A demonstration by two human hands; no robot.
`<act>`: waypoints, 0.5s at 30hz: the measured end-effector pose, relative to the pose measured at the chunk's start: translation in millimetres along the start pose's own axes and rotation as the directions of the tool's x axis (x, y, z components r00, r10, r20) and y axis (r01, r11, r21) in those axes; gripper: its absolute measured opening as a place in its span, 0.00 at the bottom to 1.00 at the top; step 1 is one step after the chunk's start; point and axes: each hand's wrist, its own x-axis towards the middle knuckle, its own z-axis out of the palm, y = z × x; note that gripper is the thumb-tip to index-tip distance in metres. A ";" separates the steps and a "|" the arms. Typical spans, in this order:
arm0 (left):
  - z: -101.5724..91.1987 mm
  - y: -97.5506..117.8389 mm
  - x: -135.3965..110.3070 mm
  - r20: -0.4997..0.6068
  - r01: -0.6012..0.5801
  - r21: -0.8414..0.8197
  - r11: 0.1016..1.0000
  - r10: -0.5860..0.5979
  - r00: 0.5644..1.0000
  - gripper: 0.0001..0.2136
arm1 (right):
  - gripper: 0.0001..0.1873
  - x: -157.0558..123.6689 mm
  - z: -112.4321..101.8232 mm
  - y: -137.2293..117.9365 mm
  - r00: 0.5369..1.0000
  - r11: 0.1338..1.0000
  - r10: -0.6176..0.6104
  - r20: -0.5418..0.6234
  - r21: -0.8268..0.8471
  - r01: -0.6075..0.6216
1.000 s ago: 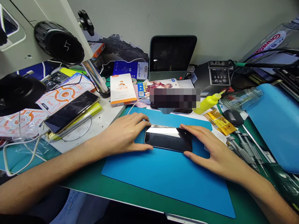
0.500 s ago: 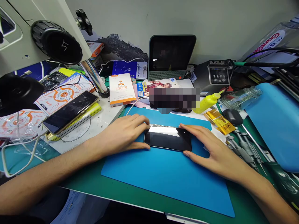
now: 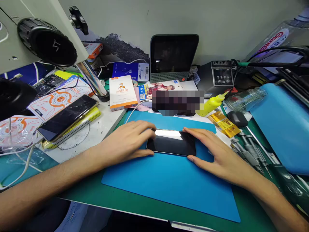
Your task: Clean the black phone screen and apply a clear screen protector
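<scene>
A smartphone (image 3: 171,145) with a dark, glossy screen lies face up on the blue mat (image 3: 178,190), a bright reflection along its far edge. My left hand (image 3: 130,140) holds its left end, thumb at the near edge and bent fingers at the far corner. At the right end, my right hand (image 3: 214,149) grips the phone between the thumb on the near edge and the fingertips on the far edge.
Microscope (image 3: 45,42) hangs at upper left. Another phone (image 3: 69,117) lies below it. Behind the mat stand a white-orange box (image 3: 123,91) and a screen device (image 3: 173,54). A yellow bottle (image 3: 212,104), glass jar (image 3: 246,100) and screwdrivers (image 3: 251,151) are at right.
The whole scene has shifted slightly left in the picture. My left fingers have moved a little at the phone's far left corner; my right hand keeps its grip.
</scene>
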 end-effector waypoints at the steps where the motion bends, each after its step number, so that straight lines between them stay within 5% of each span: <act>1: 0.5 -0.5 0.3 0.007 0.053 -0.043 0.998 -0.053 0.999 0.20 | 0.39 0.0 0.0 -0.2 1.000 1.000 -0.002 -0.004 -0.001 0.002; 6: 1.5 -0.8 0.3 0.055 0.152 -0.175 0.973 -0.144 0.988 0.27 | 0.39 0.0 -0.3 -1.3 0.999 1.000 -0.029 -0.031 -0.004 0.029; 15: -0.1 2.9 -1.7 -0.048 0.045 -0.169 0.985 -0.054 0.997 0.34 | 0.39 0.1 2.4 -1.9 0.967 0.981 -0.191 -0.166 -0.020 0.191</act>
